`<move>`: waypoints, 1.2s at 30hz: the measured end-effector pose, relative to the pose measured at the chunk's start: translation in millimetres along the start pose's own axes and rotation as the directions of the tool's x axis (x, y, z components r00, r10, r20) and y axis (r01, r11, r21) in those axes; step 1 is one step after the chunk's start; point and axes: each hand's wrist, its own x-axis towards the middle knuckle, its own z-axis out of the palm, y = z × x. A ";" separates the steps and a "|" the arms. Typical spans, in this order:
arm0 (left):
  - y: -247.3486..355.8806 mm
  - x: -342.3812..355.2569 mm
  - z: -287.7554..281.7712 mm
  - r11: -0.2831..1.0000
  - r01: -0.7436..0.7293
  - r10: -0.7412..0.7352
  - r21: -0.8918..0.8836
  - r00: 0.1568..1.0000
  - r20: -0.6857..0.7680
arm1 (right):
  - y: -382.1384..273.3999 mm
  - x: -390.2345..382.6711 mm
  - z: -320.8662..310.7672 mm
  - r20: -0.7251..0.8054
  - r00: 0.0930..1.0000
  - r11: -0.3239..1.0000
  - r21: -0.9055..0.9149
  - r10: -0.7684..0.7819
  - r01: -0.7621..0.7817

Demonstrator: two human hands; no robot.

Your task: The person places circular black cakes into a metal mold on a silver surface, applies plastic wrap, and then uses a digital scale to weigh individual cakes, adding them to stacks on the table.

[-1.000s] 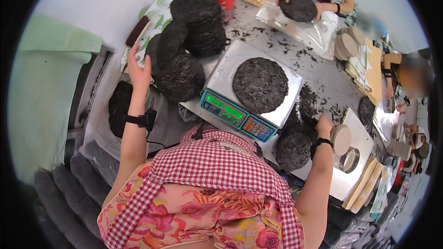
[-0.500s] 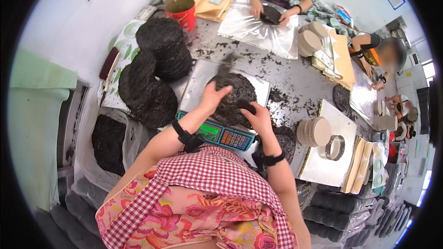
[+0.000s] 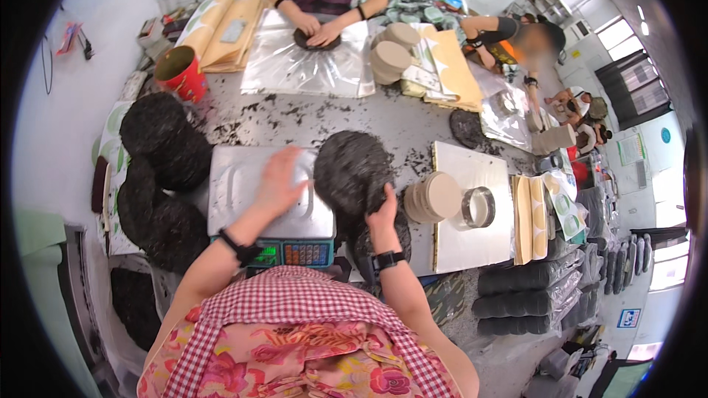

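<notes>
My right hand (image 3: 382,210) grips the lower right edge of a thick round cake of dark, crumbly material (image 3: 352,169). It is held tilted just right of the scale's metal plate (image 3: 228,195). My left hand (image 3: 280,180) is over that plate, slightly blurred, fingers apart and holding nothing. The scale's keypad and lit green display (image 3: 306,254) face me. Another dark cake (image 3: 400,239) lies below my right hand, partly hidden by it. To the left, several thick dark cakes (image 3: 151,121) lean in overlapping stacks.
Right of me, beige discs (image 3: 439,195) and a metal ring (image 3: 478,208) stand on a white board (image 3: 450,250). A red bucket (image 3: 190,82) is at the far left. Across the table, a co-worker's hands press a dark disc (image 3: 313,40) on clear film (image 3: 265,77). Dark crumbs litter the tabletop.
The dark cake has left the scale plate and moved right in my right hand. My left hand has let go of it. The view has shifted too.
</notes>
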 end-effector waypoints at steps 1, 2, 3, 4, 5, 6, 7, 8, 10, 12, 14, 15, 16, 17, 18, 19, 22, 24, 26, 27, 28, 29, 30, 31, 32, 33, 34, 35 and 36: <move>-16.5 -3.3 -27.7 0.995 -0.014 0.020 0.096 0.998 -0.063 | -25.3 22.4 4.6 -0.011 0.990 0.990 -0.009 -0.141 0.141; -29.8 -12.0 -59.8 0.992 0.007 0.020 0.130 0.977 -0.210 | -55.0 47.3 5.6 -0.023 0.961 0.961 -0.019 -0.275 0.275; -28.0 -15.2 -104.3 0.962 0.120 -0.057 0.244 0.966 -0.252 | -89.2 73.1 5.3 -0.096 0.934 0.939 -0.022 -0.345 0.345; -46.3 -30.0 -132.2 0.887 0.169 -0.010 0.431 0.938 -0.347 | -123.2 98.8 5.1 -0.164 0.900 0.914 -0.031 -0.405 0.406; -57.8 -45.6 -159.8 0.803 0.252 0.015 0.540 0.898 -0.440 | -160.4 125.6 -5.8 -0.139 0.876 0.886 -0.014 -0.461 0.464; -64.9 -63.4 -186.4 0.754 0.340 -0.037 0.562 0.876 -0.480 | -186.7 145.8 -11.4 -0.116 0.852 0.858 0.003 -0.510 0.514; -88.3 -94.6 -197.2 0.605 0.522 -0.205 0.601 0.832 -0.516 | -198.4 155.4 -1.8 -0.245 0.823 0.853 -0.033 -0.513 0.522; -109.4 -126.3 -202.9 0.479 0.641 -0.356 0.600 0.766 -0.535 | -195.1 158.7 7.7 -0.374 0.783 0.858 -0.074 -0.496 0.508; -133.2 -171.1 -205.7 0.405 0.621 -0.436 0.671 0.776 -0.456 | -168.8 158.3 18.1 -0.308 0.848 0.899 -0.070 -0.432 0.433; -171.3 -192.4 -221.1 0.498 0.693 -0.560 0.521 0.716 -0.417 | -127.9 143.6 28.7 -0.248 0.905 0.938 -0.060 -0.345 0.341; -97.6 -149.6 -227.2 0.690 0.540 -0.228 0.482 0.794 -0.563 | -66.3 81.3 50.2 0.044 0.995 0.991 -0.104 -0.084 0.088; -71.7 -129.5 -222.1 0.801 0.283 0.042 0.527 0.852 -0.522 | -38.2 50.5 57.6 0.116 0.993 0.983 -0.184 0.023 -0.002; -49.5 -105.1 -209.9 0.830 0.092 0.173 0.550 0.895 -0.411 | -16.9 19.4 65.5 0.180 0.976 0.961 -0.267 0.122 -0.071; -20.5 -88.5 -188.1 0.889 -0.021 0.170 0.458 0.943 -0.286 | 2.2 -9.3 78.5 0.263 0.956 0.951 -0.305 0.132 -0.048; -18.8 -88.3 -157.8 0.921 -0.113 0.177 0.373 0.974 -0.141 | 21.1 -29.0 87.4 0.349 0.925 0.943 -0.333 0.149 -0.026; -26.9 -96.2 -119.8 0.950 -0.167 0.175 0.263 0.985 -0.006 | 37.5 -34.1 86.7 0.438 0.882 0.918 -0.397 0.171 0.019; -13.8 -101.0 -69.3 0.918 -0.332 0.296 0.218 0.938 0.182 | 70.0 -51.6 99.4 0.472 0.879 0.494 -0.780 0.061 0.384; -21.6 -114.5 -85.6 0.962 -0.240 0.241 0.129 0.970 0.006 | 68.7 -57.3 87.3 0.752 0.650 -0.293 -0.649 -0.110 0.702; -36.9 -135.1 -108.7 0.985 -0.050 0.087 0.166 0.971 -0.223 | 45.6 -75.5 84.3 0.849 0.504 -0.417 -0.520 -0.158 0.745; -44.7 -144.1 -123.1 0.991 0.077 -0.035 0.106 0.935 -0.354 | 36.3 -73.8 65.4 0.791 0.570 -0.348 -0.611 -0.224 0.711; -48.0 -148.7 -140.0 0.981 0.150 -0.080 0.119 0.884 -0.460 | 28.8 -68.0 40.8 0.719 0.634 -0.269 -0.695 -0.284 0.667; -50.2 -154.2 -157.1 0.979 0.165 -0.083 0.117 0.855 -0.512 | 21.9 -63.3 15.9 0.595 0.722 -0.076 -0.787 -0.354 0.612; -53.6 -161.9 -172.5 0.972 0.190 -0.089 0.136 0.840 -0.536 | 16.5 -60.3 -9.0 0.452 0.805 0.127 -0.838 -0.385 0.531; -55.9 -169.7 -185.9 0.957 0.217 -0.077 0.191 0.828 -0.556 | 10.7 -58.7 -33.2 0.420 0.814 0.192 -0.830 -0.402 0.523; -55.7 -175.2 -198.4 0.947 0.227 -0.061 0.229 0.824 -0.564 | 5.4 -60.7 -51.7 0.383 0.824 0.257 -0.820 -0.418 0.512; -57.1 -175.8 -206.8 0.933 0.236 -0.047 0.271 0.827 -0.560 | 0.5 -69.5 -61.0 0.362 0.830 0.223 -0.846 -0.425 0.483; -59.7 -177.4 -214.1 0.918 0.243 -0.031 0.314 0.832 -0.553 | -3.4 -77.4 -67.4 0.341 0.835 0.190 -0.870 -0.433 0.454; -67.0 -185.3 -219.2 0.898 0.305 -0.096 0.316 0.838 -0.537 | -4.8 -81.9 -71.7 0.329 0.834 0.190 -0.875 -0.442 0.446; -71.2 -191.4 -222.2 0.871 0.373 -0.159 0.321 0.831 -0.534 | -6.0 -84.3 -72.1 0.322 0.833 0.183 -0.880 -0.449 0.439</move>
